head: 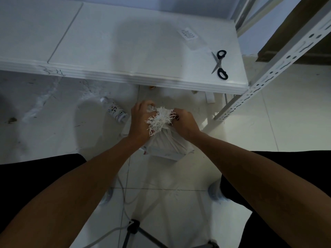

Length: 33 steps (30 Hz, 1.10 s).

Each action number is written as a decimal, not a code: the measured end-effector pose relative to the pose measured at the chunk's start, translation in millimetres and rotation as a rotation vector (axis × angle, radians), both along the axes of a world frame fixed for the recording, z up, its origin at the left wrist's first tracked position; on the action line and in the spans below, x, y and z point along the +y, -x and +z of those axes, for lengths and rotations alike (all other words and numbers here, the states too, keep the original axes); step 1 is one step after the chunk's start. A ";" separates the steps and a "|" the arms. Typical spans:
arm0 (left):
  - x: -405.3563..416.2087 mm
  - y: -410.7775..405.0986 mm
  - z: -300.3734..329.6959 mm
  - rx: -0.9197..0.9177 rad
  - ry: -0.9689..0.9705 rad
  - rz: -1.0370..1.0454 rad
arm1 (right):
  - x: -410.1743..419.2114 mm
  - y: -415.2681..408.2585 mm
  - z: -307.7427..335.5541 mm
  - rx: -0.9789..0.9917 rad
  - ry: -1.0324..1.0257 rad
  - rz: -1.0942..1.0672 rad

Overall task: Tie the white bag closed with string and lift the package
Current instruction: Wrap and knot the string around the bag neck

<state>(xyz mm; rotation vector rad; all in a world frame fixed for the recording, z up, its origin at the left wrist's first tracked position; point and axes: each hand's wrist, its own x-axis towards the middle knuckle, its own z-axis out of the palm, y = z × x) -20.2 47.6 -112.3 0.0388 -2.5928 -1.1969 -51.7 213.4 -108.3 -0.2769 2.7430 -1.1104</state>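
A white woven bag (pixel 167 144) stands on the tiled floor between my knees, its frayed top (pixel 161 119) gathered into a bunch. My left hand (pixel 140 120) grips the bunched neck from the left, fingers curled round it. My right hand (pixel 182 120) pinches the neck from the right. The string itself is too thin or hidden under my fingers to make out.
A white table (pixel 125 51) stands ahead with black-handled scissors (pixel 220 64) and a paper label (pixel 189 34) near its right end. A plastic bottle (pixel 115 111) lies on the floor left of the bag. A metal shelf post (pixel 268 72) rises at right. A cable and tripod (pixel 133 228) lie near my feet.
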 end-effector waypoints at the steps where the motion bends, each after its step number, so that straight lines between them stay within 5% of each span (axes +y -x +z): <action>1: -1.2 -0.1 -1.5 0.025 0.012 -0.026 | 0.1 0.0 0.2 -0.007 -0.014 0.008; 6: -9.7 2.6 -9.0 0.188 0.336 -0.242 | 2.0 -0.5 -2.8 -0.062 -0.068 0.074; 15: -15.9 8.2 -11.4 0.136 0.296 -0.353 | 0.7 -2.3 -9.8 -0.082 -0.103 0.135; 19: -11.8 10.5 -5.5 0.246 0.357 -0.399 | 0.9 -4.3 -4.5 -0.086 -0.066 0.133; 26: -13.4 14.3 16.2 -0.088 0.177 -0.490 | 0.5 -5.5 -1.3 -0.063 0.012 0.075; 29: -16.2 19.3 12.3 0.129 0.422 -0.598 | -1.5 -6.5 -0.4 -0.049 0.031 0.070; 33: -14.4 27.3 9.7 0.004 0.697 -0.605 | 2.0 -5.3 4.0 -0.021 -0.012 0.116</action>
